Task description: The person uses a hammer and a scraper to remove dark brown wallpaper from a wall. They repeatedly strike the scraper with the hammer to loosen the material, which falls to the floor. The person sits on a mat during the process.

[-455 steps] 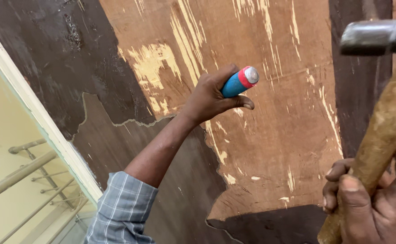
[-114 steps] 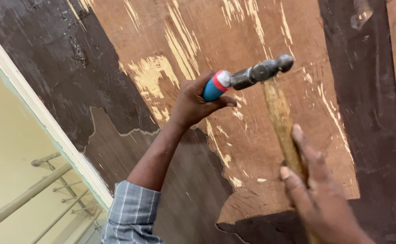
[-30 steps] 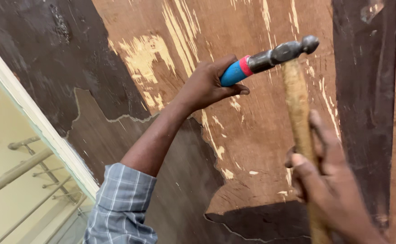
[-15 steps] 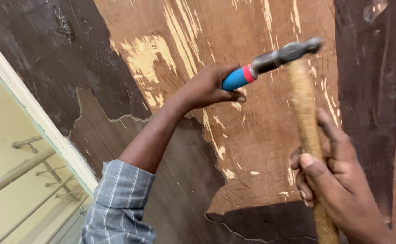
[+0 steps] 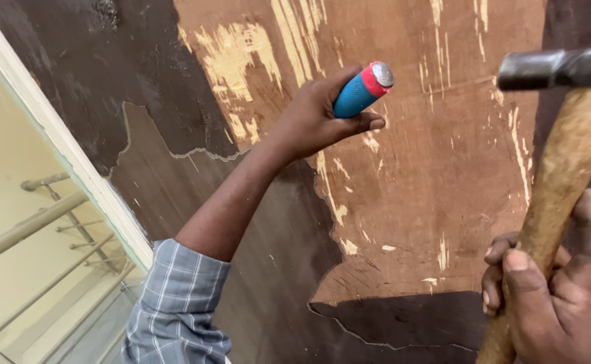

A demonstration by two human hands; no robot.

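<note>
My left hand (image 5: pixel 315 118) is closed round a chisel with a blue and red handle (image 5: pixel 363 91); its metal end cap points up and right, and the blade is hidden behind my fingers against the wooden board (image 5: pixel 437 182). My right hand (image 5: pixel 558 290), low at the right edge, grips the wooden handle of a hammer (image 5: pixel 565 162). The hammer's dark steel head (image 5: pixel 558 67) is drawn back to the right, well apart from the chisel's end. The board's dark veneer (image 5: pixel 93 74) is partly stripped, showing brown wood with pale scrapes.
A white frame edge (image 5: pixel 59 135) runs diagonally along the board's left side. Beyond it are metal railings (image 5: pixel 32 222) and a pale wall. A torn patch of dark veneer (image 5: pixel 410 320) lies under the bare wood at the bottom.
The hammer head, which met the chisel's end half a second ago, has swung back to the right. My left hand and the chisel have stayed in place.
</note>
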